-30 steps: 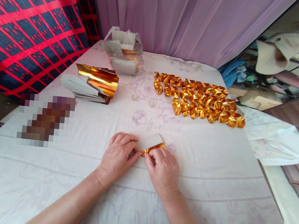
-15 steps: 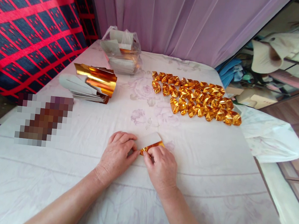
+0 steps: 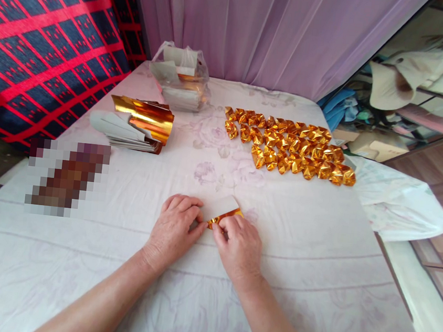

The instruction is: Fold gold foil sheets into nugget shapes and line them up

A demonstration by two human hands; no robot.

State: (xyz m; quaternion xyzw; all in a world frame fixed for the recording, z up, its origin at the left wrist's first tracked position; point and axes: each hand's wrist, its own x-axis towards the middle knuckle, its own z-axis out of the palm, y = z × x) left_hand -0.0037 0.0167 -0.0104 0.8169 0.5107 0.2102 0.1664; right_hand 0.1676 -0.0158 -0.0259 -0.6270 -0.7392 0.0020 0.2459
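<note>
Gold foil paper (image 3: 222,211), white side up, lies on the cloth (image 3: 314,260) near the front edge, pinched at its near fold by both the left hand (image 3: 173,229) and right hand (image 3: 239,247). Folded gold pieces (image 3: 290,147) sit in rows well beyond, a sheet stack (image 3: 134,125) to the left.

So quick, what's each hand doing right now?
Left hand: pinching the gold paper against the cloth.
Right hand: pinching the same paper.
</note>
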